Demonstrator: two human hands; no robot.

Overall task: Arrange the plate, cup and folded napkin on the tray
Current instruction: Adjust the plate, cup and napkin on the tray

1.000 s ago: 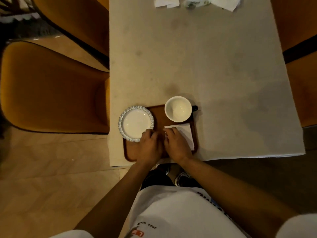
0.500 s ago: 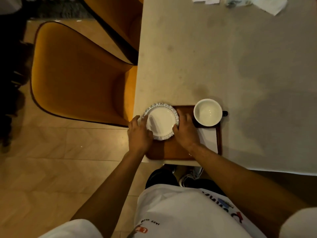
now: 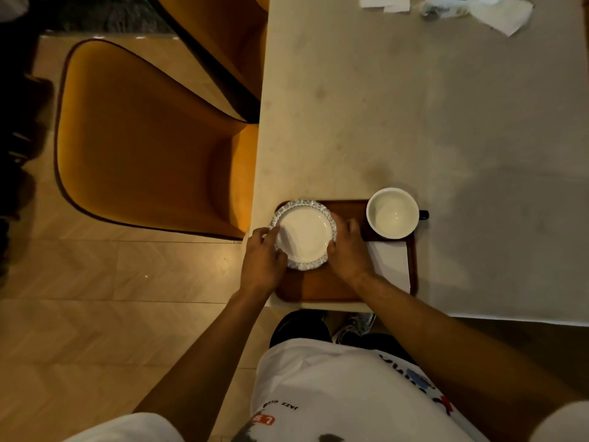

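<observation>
A brown wooden tray (image 3: 318,287) lies at the table's near left corner. A small white plate (image 3: 302,232) with a blue-patterned rim sits on the tray's left part. My left hand (image 3: 261,260) grips the plate's left edge and my right hand (image 3: 349,250) grips its right edge. A white cup (image 3: 392,213) with a dark handle stands on the tray's far right corner. A folded white napkin (image 3: 392,263) lies flat on the tray's right side, below the cup, partly hidden by my right forearm.
The pale table (image 3: 414,106) stretches away, with loose white napkins (image 3: 506,11) and a packet (image 3: 443,8) at its far edge. Two orange chairs (image 3: 143,138) stand to the left, close to the table's edge. Wooden floor lies below.
Both hands left the napkin and took hold of the plate. The plate moved from overhanging the tray's left edge to further onto the tray.
</observation>
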